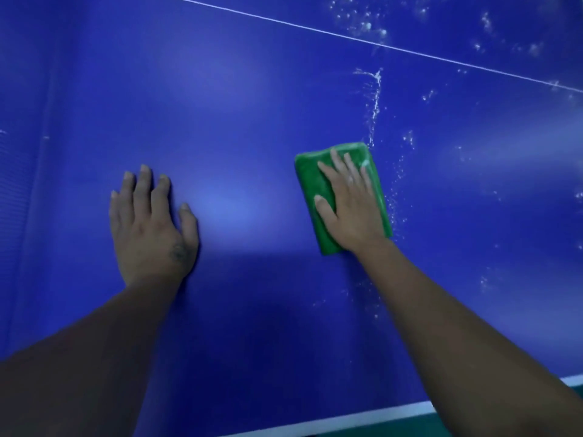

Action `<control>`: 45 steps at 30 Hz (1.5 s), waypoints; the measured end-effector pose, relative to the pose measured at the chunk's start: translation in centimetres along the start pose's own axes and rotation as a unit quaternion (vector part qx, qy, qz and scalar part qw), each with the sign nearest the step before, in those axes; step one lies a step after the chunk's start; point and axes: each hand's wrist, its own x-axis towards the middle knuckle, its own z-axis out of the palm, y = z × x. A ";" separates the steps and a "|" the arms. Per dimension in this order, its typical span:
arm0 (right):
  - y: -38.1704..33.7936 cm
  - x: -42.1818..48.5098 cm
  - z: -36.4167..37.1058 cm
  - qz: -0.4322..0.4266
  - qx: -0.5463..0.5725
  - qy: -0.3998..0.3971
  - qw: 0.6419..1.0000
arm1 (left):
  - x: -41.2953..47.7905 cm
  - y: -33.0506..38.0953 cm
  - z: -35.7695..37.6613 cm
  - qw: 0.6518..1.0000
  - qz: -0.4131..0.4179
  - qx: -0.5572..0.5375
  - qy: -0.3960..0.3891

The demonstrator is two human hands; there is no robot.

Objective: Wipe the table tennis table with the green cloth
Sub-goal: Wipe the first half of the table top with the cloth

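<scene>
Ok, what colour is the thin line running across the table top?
White: the thin line crosses the blue table top diagonally, clearest in the head view.

The table tennis table (pixel 252 105) has a smooth, deep blue top that fills almost the whole view. A thin white line (pixel 315 28) crosses the far part of it on a diagonal. A white edge band (pixel 347 417) borders the near side at lower right. White droplets (pixel 366 25) are scattered over the right part of the top, and a narrow wet streak (pixel 375 102) runs away from the cloth's far right corner.

The green cloth (pixel 310 181) is folded into a thick rectangular pad. It lies flat on the table, right of centre, long side pointing away from the person. The right hand (pixel 350 209) presses flat on it with straight fingers.
</scene>
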 end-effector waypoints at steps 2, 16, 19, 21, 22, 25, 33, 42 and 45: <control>-1.3 -0.5 0.6 0.028 -0.015 0.008 0.999 | 0.0 0.1 0.0 1.000 -0.002 -0.001 -0.004; -2.8 -19.2 4.1 -0.075 0.038 0.009 0.996 | -0.7 0.3 -1.0 0.997 0.075 -0.020 -0.002; 1.0 -15.2 2.6 -0.005 0.035 0.012 0.999 | -1.1 0.2 -0.9 0.987 0.160 -0.023 -0.011; 1.3 -15.1 2.4 0.015 0.023 0.008 1.000 | -1.4 0.6 -0.8 0.986 0.161 -0.017 -0.041; 0.8 -15.9 2.6 0.022 0.009 0.006 1.000 | -1.7 1.1 -0.8 0.988 0.145 -0.003 -0.059; -2.0 -21.7 3.8 0.029 -0.022 0.005 0.999 | -5.1 4.9 -0.9 0.993 0.048 0.033 -0.100; -0.5 -33.6 5.2 -0.060 0.034 -0.051 0.996 | -12.9 10.8 1.4 0.990 0.021 0.068 -0.123; 7.9 -16.0 1.7 -0.092 0.011 -0.025 0.995 | -12.8 10.8 1.7 0.990 0.007 0.074 -0.117; 8.6 -12.0 1.2 -0.108 -0.005 -0.019 0.994 | -12.7 11.1 1.7 0.992 0.007 0.072 -0.105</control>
